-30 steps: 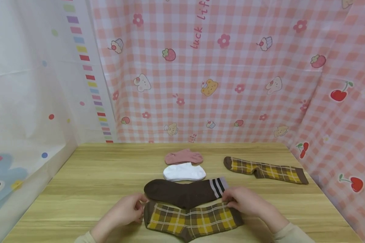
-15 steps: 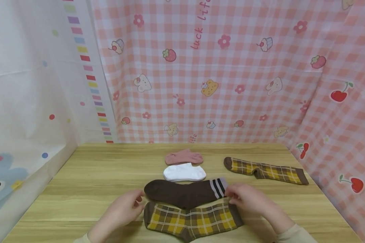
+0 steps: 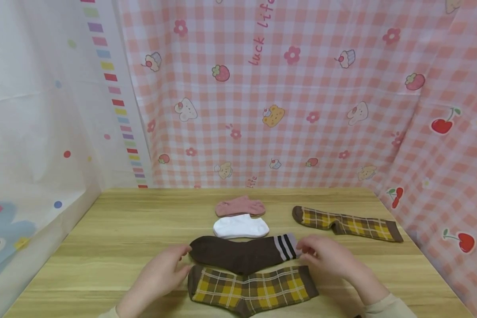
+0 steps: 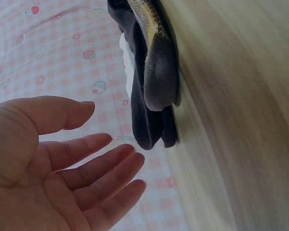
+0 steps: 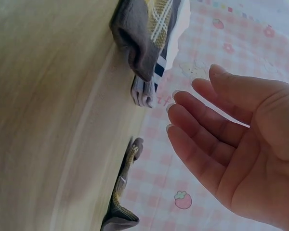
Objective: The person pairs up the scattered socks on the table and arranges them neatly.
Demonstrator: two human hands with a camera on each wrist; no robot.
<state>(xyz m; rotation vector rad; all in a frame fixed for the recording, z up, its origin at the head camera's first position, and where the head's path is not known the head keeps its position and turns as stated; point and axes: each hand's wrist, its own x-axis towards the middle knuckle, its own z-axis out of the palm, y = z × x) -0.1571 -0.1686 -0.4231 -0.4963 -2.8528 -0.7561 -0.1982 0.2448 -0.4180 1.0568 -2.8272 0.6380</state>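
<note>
A yellow-and-brown plaid sock point(image 3: 258, 289) lies flat nearest the person. Just beyond it is a dark brown sock point(image 3: 238, 254) with a black-striped cuff at its right end. My left hand point(image 3: 163, 271) hovers at the left ends of both socks, fingers loosely bent; the left wrist view shows a gap between the fingertips point(image 4: 139, 156) and the fabric. Beside the striped cuff hangs my right hand point(image 3: 331, 258). In the right wrist view its relaxed fingers point(image 5: 202, 115) hold nothing and stand apart from the socks.
White ankle socks point(image 3: 240, 226) and pink ankle socks point(image 3: 240, 206) lie in line behind the brown sock. Another plaid sock point(image 3: 353, 223) lies alone at the right rear of the wooden table point(image 3: 115, 229). Patterned cloth point(image 3: 238, 101) hangs around the back and sides.
Both hands have shifted slightly away from the near plaid sock, the left toward the brown sock's toe, the right toward the striped cuff. The plaid sock's right top corner is now uncovered.
</note>
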